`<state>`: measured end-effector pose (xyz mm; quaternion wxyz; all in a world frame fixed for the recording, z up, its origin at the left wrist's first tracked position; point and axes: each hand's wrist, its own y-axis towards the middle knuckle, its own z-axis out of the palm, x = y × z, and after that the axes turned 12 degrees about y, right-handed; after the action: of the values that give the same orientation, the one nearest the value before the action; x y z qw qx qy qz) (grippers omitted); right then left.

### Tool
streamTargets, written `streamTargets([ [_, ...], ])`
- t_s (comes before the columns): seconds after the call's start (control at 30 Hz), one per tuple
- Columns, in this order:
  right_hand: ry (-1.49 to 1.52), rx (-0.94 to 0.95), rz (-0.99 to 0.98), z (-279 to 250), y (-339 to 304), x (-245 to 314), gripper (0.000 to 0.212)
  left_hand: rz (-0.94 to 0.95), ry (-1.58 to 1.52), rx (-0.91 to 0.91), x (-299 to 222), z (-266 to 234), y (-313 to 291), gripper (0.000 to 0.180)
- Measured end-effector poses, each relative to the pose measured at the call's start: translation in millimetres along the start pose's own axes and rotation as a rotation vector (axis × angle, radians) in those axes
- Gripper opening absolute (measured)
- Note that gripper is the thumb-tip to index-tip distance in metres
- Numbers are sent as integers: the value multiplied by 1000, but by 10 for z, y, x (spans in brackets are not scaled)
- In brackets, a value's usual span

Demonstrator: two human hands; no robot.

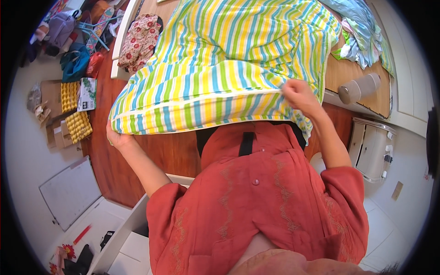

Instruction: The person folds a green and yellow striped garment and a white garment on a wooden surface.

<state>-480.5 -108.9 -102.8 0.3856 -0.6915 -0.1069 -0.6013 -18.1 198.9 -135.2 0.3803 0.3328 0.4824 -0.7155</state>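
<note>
A duvet cover [215, 78] with yellow, green, blue and white stripes spreads over the wooden bed and hangs past its near edge. Its left near corner is held by my left hand [120, 138], fingers closed around the fabric. My right hand [300, 97] is closed in a fist at the right end of a white strip that runs along the cover's near side. What lies inside that fist is hidden, apart from striped cloth at the knuckles. Between my two hands the near edge is drawn out fairly straight, and the fabric beyond is wrinkled.
A floral cloth [140, 41] lies at the bed's left side. On the bare bed board [357, 82] to the right are a grey-beige roll [360, 88] and crumpled light-blue bedding [360, 27]. Yellow egg trays [79, 126], boxes and bags crowd the left wall. A whitish cabinet [371, 149] stands right.
</note>
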Motion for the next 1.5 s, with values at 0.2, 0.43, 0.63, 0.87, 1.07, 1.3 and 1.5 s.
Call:
streamTargets([
  [0.2,79,-106,136,-648,-416,-321,20,-55,346,-115,797,40,232,48],
  [0.43,286,-359,-3,-1099,-623,-925,29,735,1082,296,1605,905,-816,49],
  [0.63,235,-249,574,-1489,-1299,-1578,45,1216,1343,1339,1697,1842,-1994,57],
  [0.87,931,-500,445,-983,-1166,-3327,62,1259,1681,1457,2384,1917,-1899,65],
  [1.07,1529,-825,-70,-1106,-580,-2633,49,1171,1707,1446,2325,1786,-1908,53],
  [1.3,908,-690,-588,-1449,-925,-743,40,1215,1279,1367,2000,1952,-2287,37],
  [1.5,876,-656,-651,-1098,-1010,-246,40,1034,1076,1692,2069,2542,-2692,26],
])
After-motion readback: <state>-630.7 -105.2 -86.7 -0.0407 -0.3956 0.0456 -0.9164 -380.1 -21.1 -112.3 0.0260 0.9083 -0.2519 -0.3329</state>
